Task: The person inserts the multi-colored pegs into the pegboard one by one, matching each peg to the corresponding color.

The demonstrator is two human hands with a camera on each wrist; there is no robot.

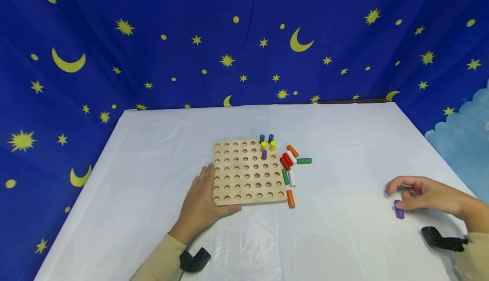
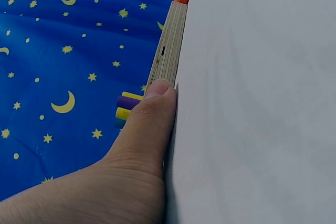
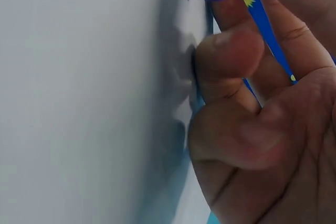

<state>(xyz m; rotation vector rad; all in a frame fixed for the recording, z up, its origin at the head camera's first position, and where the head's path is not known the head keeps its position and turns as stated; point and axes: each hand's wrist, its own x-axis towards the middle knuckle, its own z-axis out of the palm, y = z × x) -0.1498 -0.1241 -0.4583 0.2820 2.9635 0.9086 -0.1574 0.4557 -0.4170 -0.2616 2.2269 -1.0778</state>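
Note:
A square wooden pegboard (image 1: 241, 167) with rows of round holes lies on the table. My left hand (image 1: 200, 198) rests along its left side, thumb against the near edge; in the left wrist view the thumb (image 2: 147, 124) presses on that edge. Blue pegs (image 1: 262, 138), yellow pegs (image 1: 272, 146) and a purple peg (image 1: 264, 155) stand at its far right corner. Far to the right, my right hand (image 1: 428, 194) is low over the table, thumb tip on another purple peg (image 1: 399, 210), index finger bent and apart from it. I cannot tell whether other fingers pinch this peg.
Loose orange (image 1: 291, 199), green (image 1: 304, 161), white (image 1: 292, 178) and red (image 1: 285, 161) pegs lie along the board's right side on the white table (image 1: 336, 238). A blue curtain (image 1: 191, 60) with yellow stars and moons hangs behind the table.

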